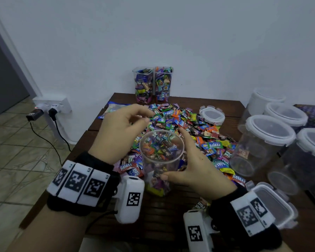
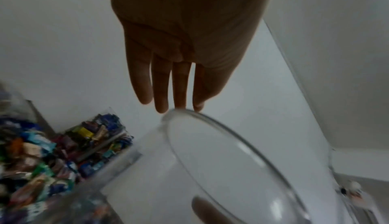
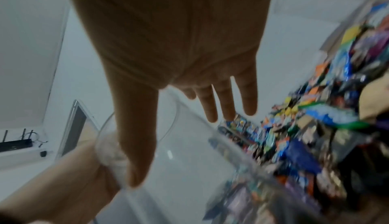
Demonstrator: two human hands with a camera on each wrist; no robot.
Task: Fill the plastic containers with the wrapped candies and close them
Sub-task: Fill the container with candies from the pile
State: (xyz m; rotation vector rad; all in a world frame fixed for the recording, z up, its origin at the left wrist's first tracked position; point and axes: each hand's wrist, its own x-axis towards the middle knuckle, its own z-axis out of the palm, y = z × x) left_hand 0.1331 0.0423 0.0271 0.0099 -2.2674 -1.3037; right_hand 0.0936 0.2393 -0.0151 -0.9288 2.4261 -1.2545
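A clear round plastic container (image 1: 162, 159) stands at the near edge of the pile of wrapped candies (image 1: 191, 128), partly filled with candies. My right hand (image 1: 176, 155) holds it, thumb on the near wall and fingers along the far right side; in the right wrist view the right hand (image 3: 179, 144) spans the container (image 3: 189, 169). My left hand (image 1: 147, 116) hovers just above and left of the rim with loosely bent fingers and nothing in them. In the left wrist view the left hand (image 2: 174, 94) hangs over the container's rim (image 2: 231, 152).
Two square containers (image 1: 144, 84) (image 1: 163, 84) full of candies stand at the back by the wall. Lidded empty containers (image 1: 262, 142) crowd the right side. A loose lid (image 1: 211, 114) lies behind the pile, another lid (image 1: 275, 202) by my right wrist. The wooden table (image 1: 171, 215) ends close on the left.
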